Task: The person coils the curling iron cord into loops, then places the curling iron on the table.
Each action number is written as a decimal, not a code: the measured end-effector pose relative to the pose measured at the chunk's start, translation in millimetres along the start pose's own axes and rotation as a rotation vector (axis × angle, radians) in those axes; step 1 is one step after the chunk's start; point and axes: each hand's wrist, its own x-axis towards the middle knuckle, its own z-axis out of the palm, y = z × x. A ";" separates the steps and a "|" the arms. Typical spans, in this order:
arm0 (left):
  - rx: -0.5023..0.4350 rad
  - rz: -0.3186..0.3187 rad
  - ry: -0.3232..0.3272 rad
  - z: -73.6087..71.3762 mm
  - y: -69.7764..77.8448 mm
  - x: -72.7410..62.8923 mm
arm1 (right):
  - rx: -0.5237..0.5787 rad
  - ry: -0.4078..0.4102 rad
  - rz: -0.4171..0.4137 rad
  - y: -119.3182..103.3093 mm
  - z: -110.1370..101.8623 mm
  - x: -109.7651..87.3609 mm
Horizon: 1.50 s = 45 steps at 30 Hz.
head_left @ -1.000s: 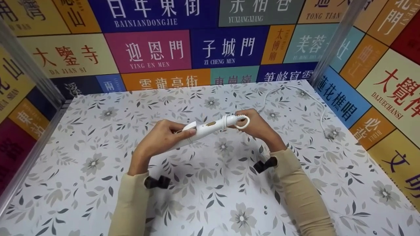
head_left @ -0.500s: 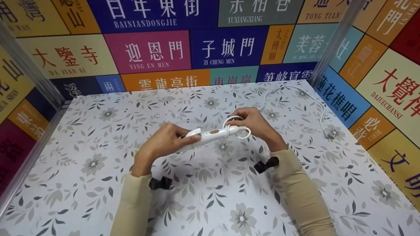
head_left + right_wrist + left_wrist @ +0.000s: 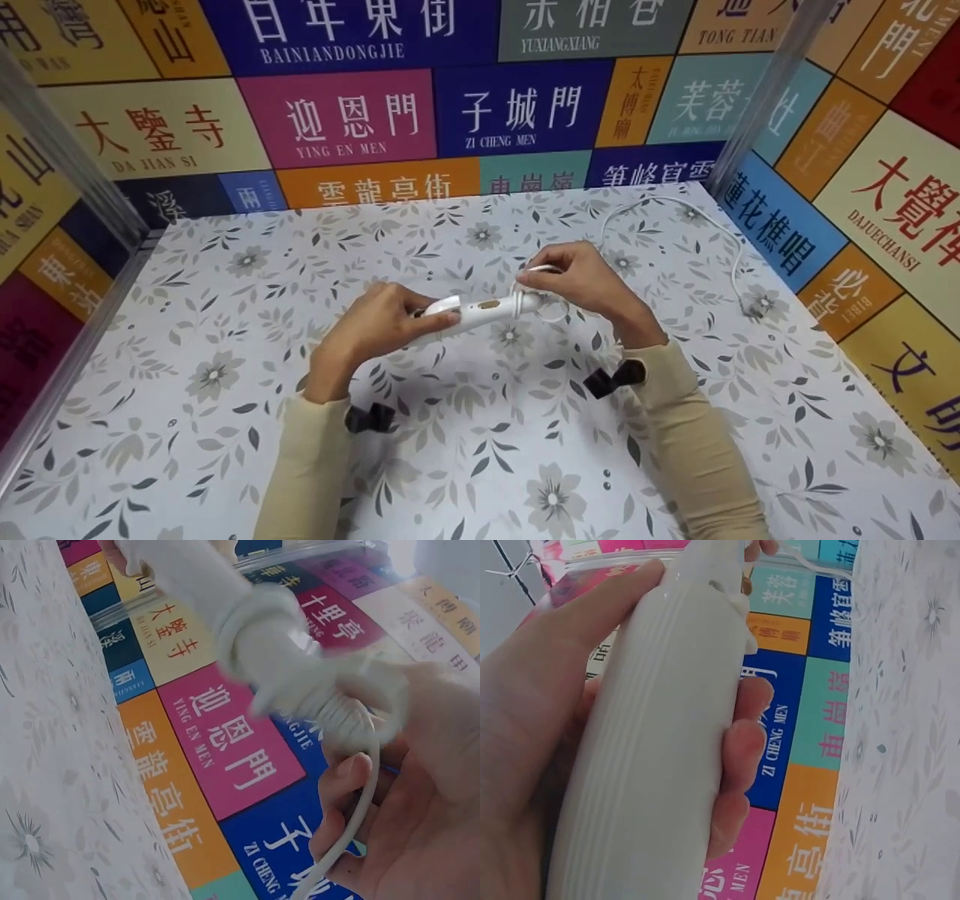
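Note:
My left hand grips a white hair styling iron, its thumb lying along the top beside a raised white lever. In the left wrist view the iron's ribbed body lies between the thumb and the curled fingers. A white cord is wound round the iron's right end, and the coil fills the middle of the right wrist view. My right hand pinches a loop of this cord just above that end. Another small loop hangs below the hand.
More of the white cord runs behind the right hand across the flower-patterned table toward the right side. Panels printed with large characters stand at the back and sides, with clear corner posts. Black wrist mounts sit on the sleeves.
The right hand has moved from behind the iron's cord end to above it, drawing up a cord loop. The iron has tilted nearer level, and the left hand has shifted slightly right.

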 end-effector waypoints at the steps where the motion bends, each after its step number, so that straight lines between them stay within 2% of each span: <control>1: 0.019 -0.017 0.015 0.5 0.2 0.5 | -0.020 0.015 0.003 -2.1 2.8 -0.6; 6: 0.123 -0.086 0.132 2.4 -0.1 3.2 | -0.117 0.071 -0.033 -11.0 20.1 -3.3; 9: 0.146 -0.114 0.194 3.1 0.0 4.0 | -0.148 0.078 -0.086 -15.2 26.3 -6.4; 14: 0.095 -0.167 0.271 6.3 1.6 6.5 | -0.133 0.069 -0.145 -16.6 30.4 -8.2; 22: 0.002 -0.221 0.337 4.5 1.7 7.8 | -0.115 0.034 -0.113 -10.1 34.0 -5.1; 30: -0.062 -0.236 0.369 -0.3 2.7 5.9 | -0.058 -0.062 -0.117 2.9 33.2 4.9; 38: -0.084 -0.190 0.421 5.3 3.8 8.9 | 0.042 -0.168 -0.120 16.5 31.5 11.3; 45: -0.172 -0.206 0.331 3.6 5.3 8.0 | 0.000 -0.185 -0.106 22.0 32.4 13.2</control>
